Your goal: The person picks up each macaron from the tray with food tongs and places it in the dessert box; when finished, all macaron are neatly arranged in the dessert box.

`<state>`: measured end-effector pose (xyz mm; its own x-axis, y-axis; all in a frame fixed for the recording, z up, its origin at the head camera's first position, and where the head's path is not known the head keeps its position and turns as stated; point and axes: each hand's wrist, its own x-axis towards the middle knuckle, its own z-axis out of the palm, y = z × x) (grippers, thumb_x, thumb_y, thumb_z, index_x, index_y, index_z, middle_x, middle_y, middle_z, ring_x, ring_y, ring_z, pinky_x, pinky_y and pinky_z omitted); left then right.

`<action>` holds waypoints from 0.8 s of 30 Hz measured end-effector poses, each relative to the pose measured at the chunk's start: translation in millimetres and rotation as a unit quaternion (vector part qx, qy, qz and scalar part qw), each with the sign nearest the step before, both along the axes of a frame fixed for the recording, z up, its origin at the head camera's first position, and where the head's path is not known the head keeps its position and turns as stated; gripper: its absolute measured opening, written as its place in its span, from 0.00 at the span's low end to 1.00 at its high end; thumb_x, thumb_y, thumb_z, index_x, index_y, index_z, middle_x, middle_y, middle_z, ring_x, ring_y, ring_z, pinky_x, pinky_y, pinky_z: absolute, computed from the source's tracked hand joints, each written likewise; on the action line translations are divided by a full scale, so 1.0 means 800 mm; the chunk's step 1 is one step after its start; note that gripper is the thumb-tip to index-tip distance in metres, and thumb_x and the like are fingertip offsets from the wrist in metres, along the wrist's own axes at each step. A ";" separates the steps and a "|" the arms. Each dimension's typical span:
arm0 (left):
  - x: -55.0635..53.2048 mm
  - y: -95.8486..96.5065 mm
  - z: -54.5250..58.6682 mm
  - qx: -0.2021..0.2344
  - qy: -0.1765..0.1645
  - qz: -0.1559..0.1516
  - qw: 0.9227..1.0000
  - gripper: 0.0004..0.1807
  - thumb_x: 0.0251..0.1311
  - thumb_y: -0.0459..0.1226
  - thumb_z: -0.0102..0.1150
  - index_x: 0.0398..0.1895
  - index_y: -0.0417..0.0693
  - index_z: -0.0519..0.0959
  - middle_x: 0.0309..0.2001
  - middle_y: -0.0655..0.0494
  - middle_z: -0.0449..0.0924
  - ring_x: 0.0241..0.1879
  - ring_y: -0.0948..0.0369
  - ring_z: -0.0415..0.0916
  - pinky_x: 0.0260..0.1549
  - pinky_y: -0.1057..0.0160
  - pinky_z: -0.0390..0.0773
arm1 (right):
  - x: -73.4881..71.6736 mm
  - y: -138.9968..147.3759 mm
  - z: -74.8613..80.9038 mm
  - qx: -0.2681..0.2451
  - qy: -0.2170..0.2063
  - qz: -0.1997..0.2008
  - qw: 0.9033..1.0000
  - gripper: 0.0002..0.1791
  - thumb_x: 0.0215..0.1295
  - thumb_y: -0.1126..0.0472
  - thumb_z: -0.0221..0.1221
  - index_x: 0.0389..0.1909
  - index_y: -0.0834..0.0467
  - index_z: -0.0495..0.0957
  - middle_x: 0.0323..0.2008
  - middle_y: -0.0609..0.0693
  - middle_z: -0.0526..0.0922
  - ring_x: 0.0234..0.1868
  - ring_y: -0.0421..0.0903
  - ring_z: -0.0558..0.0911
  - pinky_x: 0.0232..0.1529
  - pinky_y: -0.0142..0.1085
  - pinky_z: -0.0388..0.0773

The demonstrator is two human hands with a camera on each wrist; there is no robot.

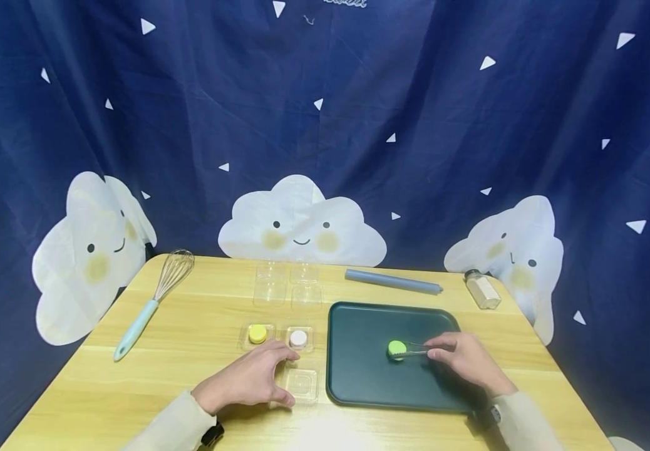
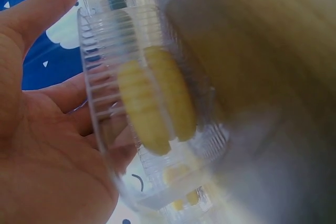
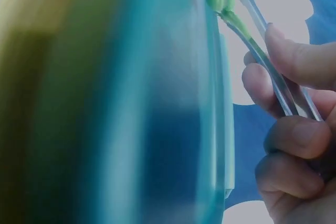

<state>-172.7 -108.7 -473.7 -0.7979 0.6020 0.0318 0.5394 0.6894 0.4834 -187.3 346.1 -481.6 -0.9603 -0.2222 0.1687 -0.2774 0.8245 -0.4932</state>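
Observation:
My right hand (image 1: 466, 360) grips small metal tongs (image 3: 275, 80). The tips of the tongs are at a green macaron (image 1: 397, 349) on or just above the dark green tray (image 1: 370, 388); the right wrist view cuts off part of the macaron. Fingers spread, my left hand (image 1: 254, 376) is beside a clear plastic box base (image 1: 304, 384) with nothing in it. Whether its thumb touches that base, I cannot tell. Beyond this hand, a yellow macaron (image 1: 257, 334) and a pale pink macaron (image 1: 298, 339) sit in separate clear boxes. The yellow one's box (image 2: 97, 85) looms large in the left wrist view.
Several clear plastic box parts (image 1: 270, 291) stand at the back. A whisk (image 1: 143, 322) with a light blue handle lies at the left. Behind the tray are a grey-blue rolling pin (image 1: 394, 281) and a jar with a dark lid (image 1: 482, 290), near the table's right edge.

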 end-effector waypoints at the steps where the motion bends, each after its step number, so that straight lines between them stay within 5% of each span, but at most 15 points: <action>1: 0.000 0.000 0.000 0.001 -0.003 0.001 1.000 0.41 0.40 0.56 0.79 0.58 0.47 0.80 0.61 0.55 0.80 0.62 0.54 0.75 0.66 0.45 0.76 | -0.001 0.000 0.000 -0.003 0.004 -0.006 1.000 0.07 0.59 0.56 0.71 0.38 0.46 0.90 0.36 0.40 0.90 0.41 0.38 0.85 0.47 0.36 0.84; 13: 0.000 -0.003 -0.004 0.007 -0.013 0.006 1.000 0.40 0.41 0.56 0.79 0.58 0.47 0.80 0.62 0.54 0.79 0.63 0.53 0.74 0.67 0.44 0.75 | -0.006 -0.013 0.024 -0.048 0.101 -0.081 0.990 0.08 0.61 0.55 0.71 0.40 0.49 0.91 0.40 0.47 0.92 0.45 0.45 0.88 0.47 0.30 0.83; 19: -0.001 -0.003 -0.003 0.005 -0.012 -0.001 1.000 0.40 0.42 0.56 0.79 0.59 0.47 0.80 0.61 0.55 0.79 0.63 0.53 0.75 0.66 0.46 0.76 | -0.011 -0.030 0.040 -0.092 0.129 -0.136 0.978 0.10 0.63 0.51 0.70 0.42 0.48 0.90 0.40 0.47 0.92 0.43 0.25 0.83 0.43 0.16 0.75; 24: -0.002 -0.002 -0.002 0.007 -0.013 -0.003 1.000 0.40 0.42 0.55 0.79 0.59 0.46 0.80 0.60 0.55 0.79 0.62 0.54 0.75 0.66 0.46 0.76 | -0.013 -0.056 0.058 -0.155 0.159 -0.137 0.965 0.10 0.58 0.56 0.73 0.40 0.52 0.91 0.38 0.52 0.92 0.37 0.16 0.79 0.38 0.14 0.76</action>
